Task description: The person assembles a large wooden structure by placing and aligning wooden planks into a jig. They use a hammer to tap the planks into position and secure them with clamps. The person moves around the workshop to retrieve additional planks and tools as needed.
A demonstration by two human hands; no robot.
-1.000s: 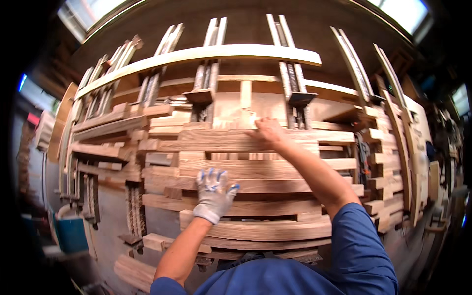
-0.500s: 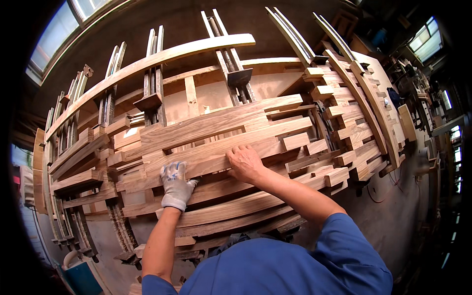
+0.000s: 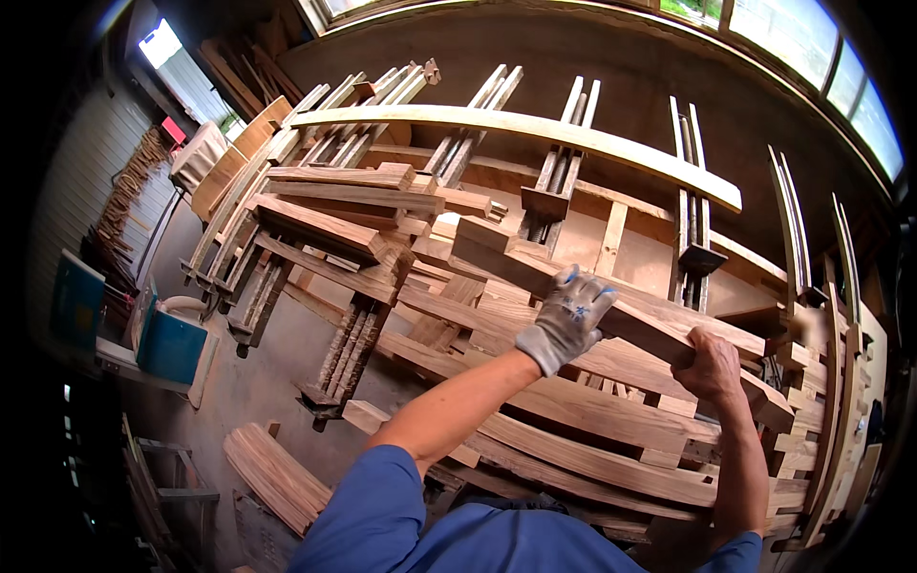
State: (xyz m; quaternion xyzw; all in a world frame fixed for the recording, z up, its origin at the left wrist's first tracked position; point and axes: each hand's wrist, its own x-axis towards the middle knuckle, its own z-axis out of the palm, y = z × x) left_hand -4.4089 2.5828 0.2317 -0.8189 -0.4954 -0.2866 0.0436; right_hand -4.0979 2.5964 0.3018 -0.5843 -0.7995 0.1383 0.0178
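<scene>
My left hand (image 3: 565, 320) wears a grey knit glove with a bit of blue on the back. Its fingers are curled over the top of a long wooden plank (image 3: 611, 310) and they grip it. My right hand (image 3: 709, 365) is bare. It is closed around the same plank, a little lower down and to the right, with the thumb on the near side.

The plank is thick and straight, with flat sides and square edges. It is light brown wood with a smooth face. It slants from the upper left down to the lower right, and it rests above a big pile of wood (image 3: 592, 449).

The pile is made of many long pieces. Some are straight and some bend like a bow. The lower ones are curved and show dark lines in the grain. A long pale curved board (image 3: 535, 134) lies across the top of the frame behind the pile. Thin metal bars (image 3: 559, 167) stand up in pairs and hold the wood.

On the floor to the left sits a blue bin (image 3: 172, 346). I cannot tell what is in it. A short curved wooden piece (image 3: 277, 476) lies on the floor near me.
</scene>
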